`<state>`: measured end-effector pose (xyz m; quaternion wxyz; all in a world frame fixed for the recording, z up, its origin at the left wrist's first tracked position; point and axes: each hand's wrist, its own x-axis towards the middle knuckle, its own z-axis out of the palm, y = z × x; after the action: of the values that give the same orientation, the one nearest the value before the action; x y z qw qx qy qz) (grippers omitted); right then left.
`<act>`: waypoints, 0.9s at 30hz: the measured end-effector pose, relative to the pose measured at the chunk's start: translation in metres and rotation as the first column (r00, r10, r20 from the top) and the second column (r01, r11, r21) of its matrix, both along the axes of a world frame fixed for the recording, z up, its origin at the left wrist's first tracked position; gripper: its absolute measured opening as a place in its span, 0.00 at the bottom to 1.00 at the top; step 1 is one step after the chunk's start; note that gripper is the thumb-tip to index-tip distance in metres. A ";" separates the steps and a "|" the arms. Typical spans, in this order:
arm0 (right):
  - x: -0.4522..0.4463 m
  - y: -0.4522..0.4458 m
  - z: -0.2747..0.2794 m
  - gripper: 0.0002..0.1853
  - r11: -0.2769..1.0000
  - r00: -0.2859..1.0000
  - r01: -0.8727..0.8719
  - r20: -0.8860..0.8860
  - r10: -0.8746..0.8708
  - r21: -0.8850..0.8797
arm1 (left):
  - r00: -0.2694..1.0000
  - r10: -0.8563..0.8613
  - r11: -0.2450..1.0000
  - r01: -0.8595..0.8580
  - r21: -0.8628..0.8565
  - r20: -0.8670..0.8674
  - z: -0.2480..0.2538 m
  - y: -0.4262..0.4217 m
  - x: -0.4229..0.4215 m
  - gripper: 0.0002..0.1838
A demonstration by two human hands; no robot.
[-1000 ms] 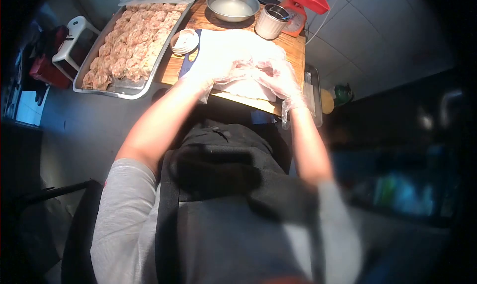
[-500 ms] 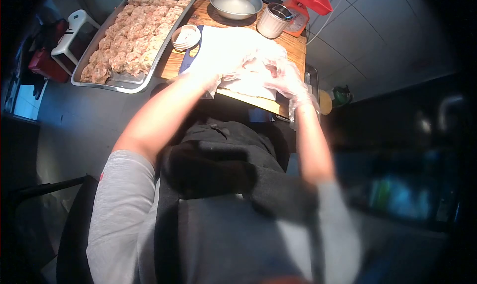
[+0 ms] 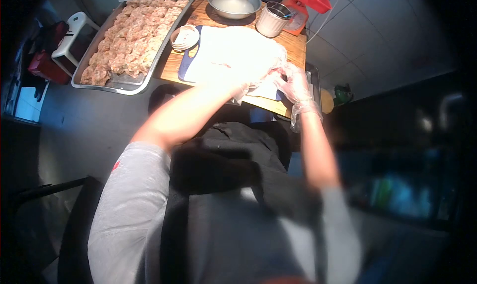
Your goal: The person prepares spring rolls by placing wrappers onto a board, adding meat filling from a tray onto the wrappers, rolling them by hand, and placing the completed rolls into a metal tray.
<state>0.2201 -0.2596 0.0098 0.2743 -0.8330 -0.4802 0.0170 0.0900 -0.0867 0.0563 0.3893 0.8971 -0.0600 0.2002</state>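
Glare washed out much of the pale, pinkish piece (image 3: pixel 272 77) that lay between the two gloved hands, low on the right part of a white cutting board with a blue edge (image 3: pixel 186 69); its outline and makeup could not be made out. It looked soft, moist and limp, more likely light than heavy, and probably slippery against thin plastic gloves, apt to sag or tear if pulled at one thin spot. A broad hold from underneath, with fingertips at its right border, seemed the surest. The right hand (image 3: pixel 294 84) was at that border, fingers bent inward, though whether they pinched it could not be told. The left hand (image 3: pixel 240 83) was near the piece's left side, too bright to show whether its fingers were spread or pressed together. The board rested on a wooden tabletop (image 3: pixel 204 16), with a small round dish (image 3: pixel 184 39) beside its upper left corner. Beyond it stood a metal bowl (image 3: pixel 234 14) of cloudy liquid, a ribbed canister (image 3: pixel 270 24) and a red scale (image 3: pixel 298 21). To the left, a metal tray (image 3: pixel 130 91) held rows of lumpy raw meat (image 3: pixel 131 40). A white stool (image 3: pixel 75 24) stood past it, and grey tiles (image 3: pixel 362 40) covered the wall on the right.
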 end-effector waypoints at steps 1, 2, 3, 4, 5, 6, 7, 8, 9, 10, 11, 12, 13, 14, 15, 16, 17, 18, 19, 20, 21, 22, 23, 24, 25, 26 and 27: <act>0.000 0.000 -0.001 0.18 1.000 0.999 0.013 -0.032 -0.013 0.016 | 1.000 -0.006 1.000 0.006 0.012 -0.005 -0.003 0.002 0.000 0.20; 0.006 -0.005 -0.002 0.22 0.999 0.997 -0.031 -0.066 0.028 -0.039 | 1.000 -0.010 1.000 0.011 0.027 -0.006 -0.006 0.006 -0.001 0.21; 0.005 -0.008 0.000 0.23 1.000 0.999 -0.026 -0.039 0.026 -0.011 | 1.000 -0.008 0.999 0.008 0.036 -0.004 -0.014 0.015 -0.002 0.21; 0.000 -0.012 0.005 0.24 1.000 1.000 -0.023 -0.011 0.023 0.015 | 1.000 0.001 0.999 -0.001 0.052 -0.006 -0.023 0.024 -0.006 0.25; -0.004 -0.016 0.012 0.25 0.999 1.000 -0.021 0.017 0.020 0.042 | 1.000 0.010 0.998 -0.010 0.067 -0.007 -0.032 0.033 -0.010 0.28; -0.009 -0.017 0.023 0.28 0.999 1.000 -0.008 0.018 0.009 -0.042 | 0.998 0.019 0.997 -0.015 0.070 -0.063 -0.036 0.049 -0.021 0.30; -0.006 -0.017 0.019 0.28 0.998 1.000 -0.013 0.005 0.013 -0.056 | 0.991 0.030 0.999 -0.025 0.041 -0.133 -0.037 0.061 -0.029 0.31; -0.001 -0.018 0.012 0.27 0.997 1.000 -0.018 -0.011 0.017 -0.070 | 0.978 0.042 0.999 -0.039 0.016 -0.202 -0.037 0.073 -0.036 0.32; 0.005 -0.019 0.003 0.27 0.996 0.999 -0.023 -0.027 0.020 -0.085 | 0.957 0.051 0.997 -0.065 -0.041 -0.285 -0.029 0.083 -0.041 0.31; 0.014 -0.020 -0.008 0.26 0.998 0.999 -0.045 -0.019 0.044 -0.043 | 0.929 0.055 0.991 -0.096 -0.095 -0.366 -0.025 0.091 -0.045 0.30; 0.024 -0.020 -0.019 0.25 0.998 0.998 -0.066 -0.007 0.066 -0.001 | 0.924 0.098 0.988 -0.134 -0.073 -0.369 -0.031 0.095 -0.046 0.28; 0.022 -0.017 -0.018 0.24 0.995 0.996 -0.089 0.007 0.088 0.040 | 0.919 0.140 0.984 -0.171 -0.051 -0.370 -0.034 0.095 -0.048 0.27; 0.021 -0.016 -0.016 0.24 0.997 0.995 -0.055 -0.085 0.059 0.045 | 0.912 0.181 0.978 -0.206 -0.029 -0.369 -0.037 0.096 -0.049 0.26; 0.019 -0.018 -0.013 0.23 0.999 0.984 -0.020 -0.177 0.027 0.045 | 0.904 0.184 0.980 -0.197 0.007 -0.385 -0.038 0.098 -0.050 0.25; 0.011 -0.017 -0.003 0.22 0.999 0.964 0.018 -0.266 -0.006 0.042 | 0.897 0.185 0.982 -0.184 0.041 -0.401 -0.024 0.093 -0.054 0.24; 0.000 -0.016 0.007 0.23 0.986 0.986 -0.048 -0.151 0.072 0.158 | 0.890 0.187 0.982 -0.171 0.077 -0.416 -0.016 0.090 -0.054 0.23; -0.009 -0.016 0.022 0.23 0.999 0.999 -0.042 -0.016 0.042 0.013 | 0.884 0.181 0.983 -0.171 0.062 -0.431 -0.020 0.090 -0.051 0.23; -0.022 -0.014 0.048 0.23 0.992 0.992 -0.018 0.122 0.033 -0.127 | 0.885 0.176 0.984 -0.166 0.062 -0.430 -0.025 0.090 -0.052 0.24; -0.037 -0.010 0.076 0.24 0.967 0.966 0.020 0.256 0.046 -0.253 | 0.907 0.154 0.987 -0.159 0.019 -0.392 -0.034 0.089 -0.050 0.25; -0.059 -0.007 0.107 0.22 0.929 0.982 0.024 0.184 0.048 -0.369 | 0.933 0.128 0.987 -0.152 -0.046 -0.335 -0.047 0.090 -0.049 0.26; -0.084 -0.001 0.137 0.21 0.883 0.993 0.001 0.105 0.055 -0.469 | 0.959 0.097 0.983 -0.133 -0.123 -0.265 -0.060 0.091 -0.046 0.26; -0.108 0.008 0.158 0.18 0.791 0.984 -0.017 0.131 0.122 -0.611 | 0.977 0.064 0.972 -0.108 -0.211 -0.204 -0.068 0.093 -0.045 0.27; -0.132 0.017 0.179 0.14 0.680 0.969 -0.037 0.141 0.205 -0.733 | 0.987 0.029 0.953 -0.075 -0.293 -0.158 -0.074 0.096 -0.044 0.28; -0.153 0.017 0.187 0.15 0.591 0.950 -0.091 0.107 0.292 -0.802 | 0.993 -0.010 0.927 -0.036 -0.373 -0.121 -0.076 0.096 -0.043 0.29; -0.168 0.017 0.181 0.15 0.560 0.935 -0.149 0.069 0.349 -0.815 | 0.994 -0.053 0.902 0.006 -0.431 -0.097 -0.080 0.099 -0.039 0.30; -0.180 0.012 0.174 0.15 0.539 0.921 -0.204 0.026 0.388 -0.817 | 0.993 -0.083 0.886 0.033 -0.463 -0.088 -0.080 0.099 -0.035 0.31; -0.185 0.006 0.166 0.15 0.531 0.913 -0.248 -0.012 0.409 -0.810 | 0.990 -0.116 0.867 0.060 -0.495 -0.082 -0.076 0.096 -0.034 0.32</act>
<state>0.0348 -0.2537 0.1758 -0.1793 -0.7581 -0.5922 0.2058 0.0558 0.0090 -0.0197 0.6156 0.7748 -0.0268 0.1416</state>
